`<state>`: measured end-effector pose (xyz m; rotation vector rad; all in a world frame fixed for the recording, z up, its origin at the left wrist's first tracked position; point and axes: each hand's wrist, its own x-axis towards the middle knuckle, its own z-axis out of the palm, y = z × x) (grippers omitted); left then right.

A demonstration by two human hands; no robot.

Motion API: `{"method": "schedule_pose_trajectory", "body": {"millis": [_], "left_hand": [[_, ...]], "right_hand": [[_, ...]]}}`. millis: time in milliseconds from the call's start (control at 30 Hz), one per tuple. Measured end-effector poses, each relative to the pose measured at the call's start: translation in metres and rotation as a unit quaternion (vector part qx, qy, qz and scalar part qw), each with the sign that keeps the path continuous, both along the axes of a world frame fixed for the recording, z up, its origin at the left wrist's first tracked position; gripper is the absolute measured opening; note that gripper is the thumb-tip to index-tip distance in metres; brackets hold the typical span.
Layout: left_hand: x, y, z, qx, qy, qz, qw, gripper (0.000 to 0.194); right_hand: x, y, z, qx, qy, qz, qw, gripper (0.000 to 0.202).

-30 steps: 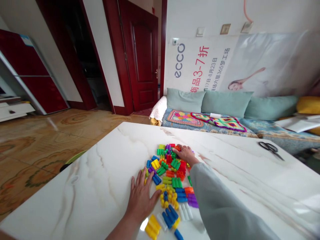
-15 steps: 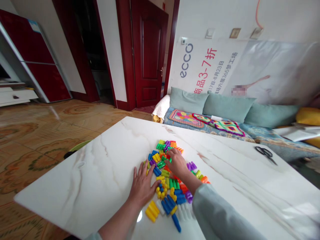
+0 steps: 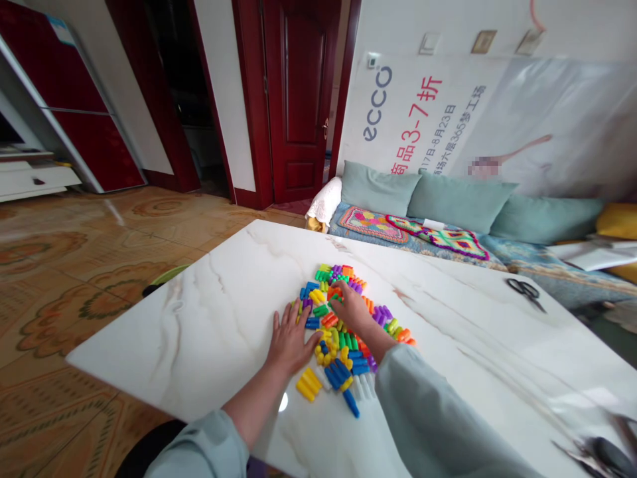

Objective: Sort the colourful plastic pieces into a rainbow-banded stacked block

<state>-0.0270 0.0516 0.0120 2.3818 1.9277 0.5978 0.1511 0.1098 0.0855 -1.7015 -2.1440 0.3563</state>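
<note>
Colourful plastic toy building pieces point(image 3: 344, 341) lie in a loose heap on the white marble-patterned table point(image 3: 219, 318). My left hand point(image 3: 291, 338) rests flat at the left edge of the heap, fingers spread, fingertips against some pieces. My right hand point(image 3: 352, 311) reaches into the upper middle of the heap. Its fingers are bent down and closed around a piece that looks orange; fingers partly cover it, with green beside it. Nearer to me lie a yellow piece point(image 3: 309, 384), clear pieces point(image 3: 365, 386) and a blue-and-yellow piece with a blue stem point(image 3: 351, 403).
Black-handled scissors point(image 3: 525, 292) lie near the table's far right edge. A blurred dark-handled object point(image 3: 604, 457) is at the bottom right corner. Behind the table stands a sofa with green cushions point(image 3: 455, 202). Tiled floor point(image 3: 119, 265) stretches away at the left.
The view has shifted, showing more of the near right of the table. My right hand's fingers have closed in on a piece in the heap. My left hand stays flat beside it.
</note>
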Motion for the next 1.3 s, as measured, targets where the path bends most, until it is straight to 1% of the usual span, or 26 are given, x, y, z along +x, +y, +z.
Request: {"method": "schedule_pose_trajectory", "body": {"millis": [67, 133, 233, 300, 367, 433, 467, 533, 633, 733, 867, 900, 967, 1033, 1067, 1100, 1133, 1233, 1300], "left_hand": [[0.0, -0.001, 0.003, -0.005, 0.0, 0.002, 1.0, 0.065], [0.0, -0.001, 0.004, -0.01, 0.001, 0.004, 1.0, 0.066], [0.0, 0.0, 0.005, -0.013, 0.003, 0.005, 1.0, 0.066], [0.0, 0.0, 0.004, -0.009, 0.005, 0.003, 1.0, 0.066], [0.0, 0.0, 0.004, -0.007, 0.006, 0.001, 1.0, 0.067], [0.0, 0.0, 0.004, -0.005, 0.008, 0.0, 1.0, 0.067], [0.0, 0.0, 0.004, -0.004, 0.008, -0.001, 1.0, 0.067], [-0.001, 0.001, 0.004, 0.001, 0.007, -0.003, 1.0, 0.066], [-0.001, 0.002, 0.002, 0.007, -0.001, -0.01, 1.0, 0.065], [-0.004, 0.004, 0.001, -0.002, -0.02, -0.028, 0.999, 0.061], [-0.016, 0.003, -0.002, -0.009, -0.094, -0.058, 0.994, 0.055], [-0.02, 0.002, -0.003, -0.006, -0.112, -0.065, 0.992, 0.056], [-0.027, -0.005, -0.006, 0.001, -0.125, -0.082, 0.989, 0.058], [-0.031, -0.013, -0.008, 0.005, -0.105, -0.099, 0.99, 0.06], [-0.032, -0.017, -0.009, 0.004, -0.087, -0.105, 0.991, 0.061], [-0.031, -0.021, -0.01, 0.001, -0.07, -0.108, 0.992, 0.062], [-0.03, -0.024, -0.01, -0.004, -0.054, -0.108, 0.993, 0.063], [-0.025, -0.029, -0.009, -0.019, -0.027, -0.099, 0.995, 0.067], [-0.022, -0.03, -0.006, -0.027, -0.022, -0.092, 0.995, 0.068]], "right_hand": [[0.013, -0.008, 0.003, 0.003, 0.071, 0.018, 0.997, 0.031], [0.028, -0.023, 0.004, 0.028, 0.098, 0.031, 0.994, 0.028], [0.055, -0.059, -0.003, 0.11, 0.078, 0.026, 0.991, 0.031], [0.074, -0.089, -0.014, 0.139, 0.03, 0.008, 0.99, 0.037], [0.092, -0.121, -0.028, 0.139, -0.034, -0.033, 0.989, 0.047], [0.106, -0.147, -0.043, 0.11, -0.082, -0.082, 0.987, 0.057], [0.11, -0.157, -0.049, 0.089, -0.095, -0.102, 0.986, 0.059], [0.115, -0.17, -0.058, 0.049, -0.105, -0.119, 0.986, 0.06], [0.113, -0.176, -0.064, 0.031, -0.095, -0.12, 0.988, 0.057], [0.108, -0.177, -0.065, 0.05, -0.076, -0.131, 0.987, 0.054], [0.104, -0.181, -0.062, 0.094, -0.045, -0.137, 0.985, 0.054], [0.104, -0.182, -0.062, 0.114, -0.04, -0.154, 0.981, 0.055], [0.104, -0.182, -0.061, 0.138, -0.033, -0.218, 0.966, 0.06], [0.104, -0.18, -0.061, 0.121, -0.023, -0.29, 0.949, 0.067], [0.104, -0.179, -0.063, 0.103, -0.015, -0.307, 0.946, 0.069], [0.105, -0.178, -0.064, 0.087, -0.006, -0.303, 0.949, 0.07], [0.106, -0.176, -0.066, 0.076, 0.004, -0.282, 0.956, 0.069], [0.111, -0.175, -0.07, 0.062, 0.03, -0.197, 0.978, 0.064], [0.115, -0.175, -0.071, 0.053, 0.035, -0.176, 0.982, 0.062]]}}
